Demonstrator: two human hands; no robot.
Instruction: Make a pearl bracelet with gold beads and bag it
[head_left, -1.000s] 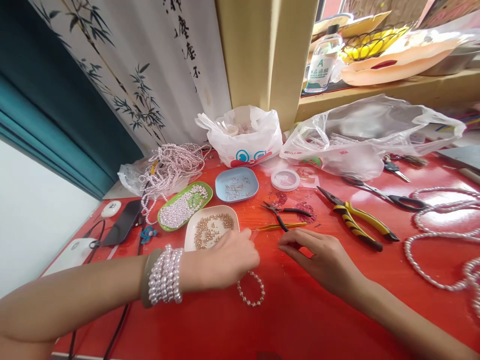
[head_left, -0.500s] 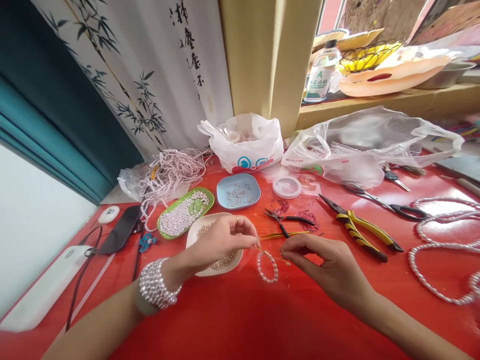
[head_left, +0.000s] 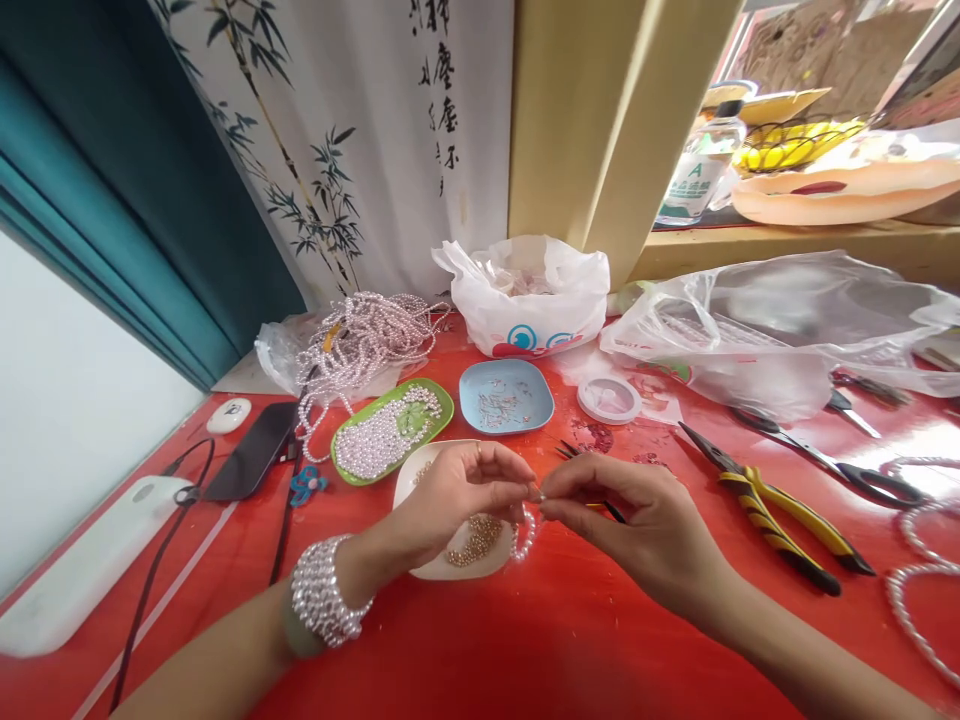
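My left hand (head_left: 465,495) is closed in a pinch on a small loop of pearl beads (head_left: 525,535), which hangs below its fingertips. My right hand (head_left: 630,505) pinches right beside it, fingertips nearly touching the left ones. A tiny pale speck shows between the fingertips, too small to name. Under my left hand sits a white dish (head_left: 424,455) of gold beads (head_left: 474,540). Behind it are a green tray (head_left: 349,470) of pearl beads (head_left: 379,440) and a blue tray (head_left: 506,425) with small metal pieces. Small black-handled pliers (head_left: 570,450) are mostly hidden behind my right hand.
Yellow-black pliers (head_left: 772,515), scissors (head_left: 817,455) and bead strands (head_left: 911,600) lie right. Plastic bags (head_left: 532,310) stand at the back, near a clear round lid (head_left: 609,398) and heaped bead strands (head_left: 367,340). A phone (head_left: 251,455) and white power bank (head_left: 97,565) lie left.
My right hand has moved left, bringing its fingertips up to those of my left hand. The bead loop is now partly hidden behind the fingers. The view has turned slightly left.
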